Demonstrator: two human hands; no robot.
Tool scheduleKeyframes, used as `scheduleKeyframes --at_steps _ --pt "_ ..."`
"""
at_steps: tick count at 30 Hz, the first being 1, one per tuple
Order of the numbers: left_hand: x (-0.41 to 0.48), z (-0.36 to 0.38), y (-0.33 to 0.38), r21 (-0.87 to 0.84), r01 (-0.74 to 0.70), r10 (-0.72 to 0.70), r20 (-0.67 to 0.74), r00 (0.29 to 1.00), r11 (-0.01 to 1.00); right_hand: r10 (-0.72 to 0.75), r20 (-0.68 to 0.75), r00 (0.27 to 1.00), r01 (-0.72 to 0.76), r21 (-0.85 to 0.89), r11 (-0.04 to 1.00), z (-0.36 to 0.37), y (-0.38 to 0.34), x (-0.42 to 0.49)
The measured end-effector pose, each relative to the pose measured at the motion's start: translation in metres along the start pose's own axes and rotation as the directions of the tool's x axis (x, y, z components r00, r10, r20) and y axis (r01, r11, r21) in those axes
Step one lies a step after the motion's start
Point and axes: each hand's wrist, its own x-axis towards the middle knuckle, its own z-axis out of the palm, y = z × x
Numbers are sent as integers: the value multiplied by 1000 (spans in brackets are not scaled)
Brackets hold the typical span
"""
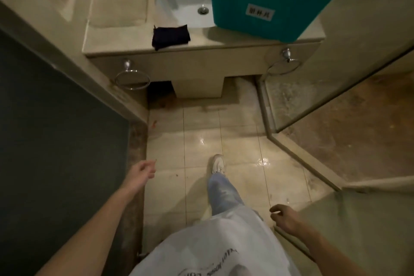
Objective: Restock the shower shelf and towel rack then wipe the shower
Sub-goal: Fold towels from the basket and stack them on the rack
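Note:
A teal plastic basket (275,4) with a white label stands on the right of the vanity counter (125,45), with pink items inside. A folded dark cloth (170,37) lies at the counter's front edge, before the sink (183,4). Folded beige towels (118,4) lie on the counter's left. Two chrome towel rings, the left ring (132,78) and the right ring (283,65), hang bare on the vanity front. My left hand (142,171) hangs loosely curled and holds nothing, low over the floor. My right hand (285,215), also loosely curled and holding nothing, is beside the shower's glass edge.
The shower stall's glass wall (336,87) and raised curb (300,154) lie to the right, with a brown stained floor inside. A dark door panel (56,141) fills the left. Wet glossy tiles (224,136) lie ahead, with my foot (217,163) stepping forward.

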Motion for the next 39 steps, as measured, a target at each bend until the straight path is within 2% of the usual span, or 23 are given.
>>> scheduleKeyframes --at_steps 4,7,10,14,17,20,23,25,26,28,30,32,34,37,39 --pt "25 -8 1 84 152 -157 47 987 985 -51 21 998 52 -32 998 -58 -62 42" --pt "47 -14 11 81 247 -251 48 967 966 -119 -31 992 120 25 992 -110 -115 68" --pt "71 -20 33 52 304 -305 15 952 951 -237 -188 953 260 108 960 -168 -174 89" --pt "93 -25 95 -17 260 -260 -38 965 965 -365 -401 840 472 209 857 -247 -258 85" --pt "112 -32 164 19 125 -125 24 992 992 -431 -525 734 602 212 770 -301 -314 64" --pt "140 -37 243 91 -152 148 58 987 984 -500 -657 564 723 101 683 -349 -363 43" --pt "166 -37 329 106 -425 421 58 905 899 -508 -775 377 788 -20 615 -387 -402 35" --pt "177 -38 394 58 -562 560 44 827 825 -477 -824 305 794 -57 606 -410 -426 35" --pt "178 -39 427 32 -615 615 28 788 788 -461 -836 297 791 -55 610 -422 -438 36" --pt "178 -45 488 12 -719 719 -25 695 695 -434 -848 305 765 -53 642 -443 -457 41" --pt "175 -52 543 42 -835 835 -92 543 548 -403 -855 328 724 -47 689 -464 -472 48" --pt "172 -55 588 101 -915 917 -124 378 391 -353 -836 421 673 27 739 -482 -481 61" --pt "174 -53 624 120 -951 956 -100 275 286 -321 -794 516 628 96 773 -498 -487 77" --pt "180 -32 669 73 -954 956 -4 292 292 -303 -696 651 550 157 821 -521 -496 99" --pt "190 -7 691 12 -923 921 61 385 385 -286 -618 732 487 181 854 -535 -504 112"
